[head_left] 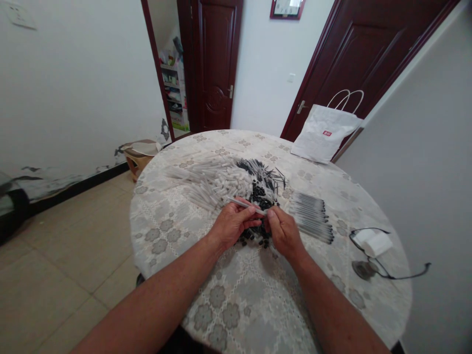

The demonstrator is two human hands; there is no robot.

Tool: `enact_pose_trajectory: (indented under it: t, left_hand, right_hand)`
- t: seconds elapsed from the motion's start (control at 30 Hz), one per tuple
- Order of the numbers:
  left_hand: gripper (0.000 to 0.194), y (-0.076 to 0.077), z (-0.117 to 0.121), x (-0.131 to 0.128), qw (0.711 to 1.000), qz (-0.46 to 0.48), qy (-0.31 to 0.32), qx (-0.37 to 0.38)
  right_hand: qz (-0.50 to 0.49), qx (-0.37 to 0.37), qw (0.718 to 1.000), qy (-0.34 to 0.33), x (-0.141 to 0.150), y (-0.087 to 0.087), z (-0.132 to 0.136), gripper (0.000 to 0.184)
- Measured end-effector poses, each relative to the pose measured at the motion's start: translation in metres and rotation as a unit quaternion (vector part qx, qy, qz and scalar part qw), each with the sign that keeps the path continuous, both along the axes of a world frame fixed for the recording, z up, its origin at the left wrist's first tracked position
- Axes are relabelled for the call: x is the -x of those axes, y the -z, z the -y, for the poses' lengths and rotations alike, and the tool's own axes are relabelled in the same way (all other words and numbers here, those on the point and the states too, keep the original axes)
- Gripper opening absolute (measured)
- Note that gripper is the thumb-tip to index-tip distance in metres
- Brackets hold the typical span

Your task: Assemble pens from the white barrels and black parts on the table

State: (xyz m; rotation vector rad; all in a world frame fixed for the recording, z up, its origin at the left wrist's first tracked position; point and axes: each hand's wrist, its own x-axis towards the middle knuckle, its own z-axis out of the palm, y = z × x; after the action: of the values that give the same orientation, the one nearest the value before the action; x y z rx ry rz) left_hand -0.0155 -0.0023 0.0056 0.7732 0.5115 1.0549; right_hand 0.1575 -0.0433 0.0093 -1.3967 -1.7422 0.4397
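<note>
A slim whitish pen barrel point(240, 202) lies across the fingers of my left hand point(230, 223), with the thumb pressed on it. At the barrel's right end, my right hand point(283, 230) is closed in a pinch; the fingertips hide what is between them. Beyond my hands spreads a heap of pale pen barrels point(217, 178). Small black caps point(261, 197) are scattered behind and under my hands. Thin dark pen refills point(263, 172) lie in a bunch at the back. To the right, assembled pens point(311, 216) with dark ends lie in a neat row.
A patterned cloth covers the round table point(236, 314). Eyeglasses point(391, 275), white tissue-like packs point(374, 243) and a dark round object point(364, 269) lie at the right. A white paper bag point(324, 132) stands at the far right edge. A brown stool point(138, 155) is beyond the left edge.
</note>
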Motion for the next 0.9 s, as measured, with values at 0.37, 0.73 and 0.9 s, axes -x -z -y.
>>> enact_pose_trajectory:
  t: [0.37,0.73,0.9]
  left_hand:
    - [0.034,-0.0050,0.0026,0.0007,1.000,0.012,-0.019,0.012]
    - [0.034,-0.0030,0.0033,0.0004,1.000,0.015,-0.009,0.018]
    - [0.034,-0.0020,0.0025,0.0002,1.000,0.015,-0.019,0.011]
  right_hand:
    - [-0.005,-0.029,1.000,0.009,-0.0012,0.0011,0.0027,0.017]
    - [-0.022,-0.006,1.000,-0.012,-0.0019,0.0049,0.0037,0.027]
    - [0.009,-0.025,1.000,0.007,-0.0019,0.0045,0.0048,0.020]
